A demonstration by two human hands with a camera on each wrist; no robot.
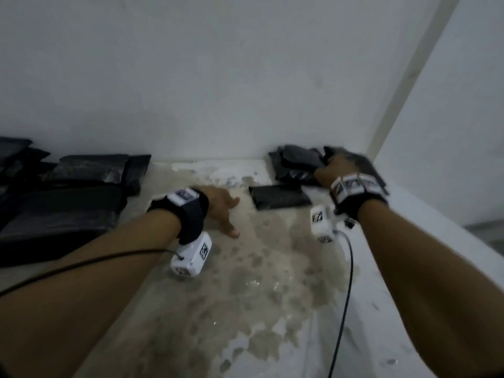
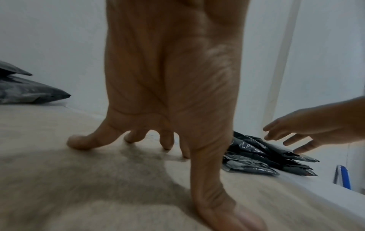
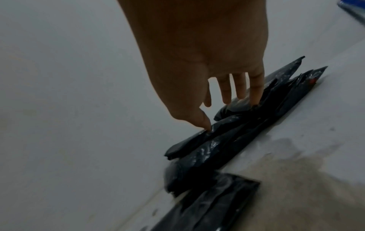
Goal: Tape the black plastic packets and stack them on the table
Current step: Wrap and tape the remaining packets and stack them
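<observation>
My right hand [image 1: 336,170] reaches over the loose pile of black packets [image 1: 297,162] in the far right corner against the wall [image 1: 218,77], fingers spread and extended, thumb tip and a fingertip touching the top packets without closing on any. My left hand [image 1: 221,205] rests spread on the worn table [image 1: 259,282], fingertips down, holding nothing. A single packet [image 1: 279,197] lies flat just near of the pile. A bigger stack of packets [image 1: 62,192] sits far left.

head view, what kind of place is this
Probably a plain back room used for packing: bare white walls, a worn, paint-stained table, and piles of black plastic packets by the wall.
</observation>
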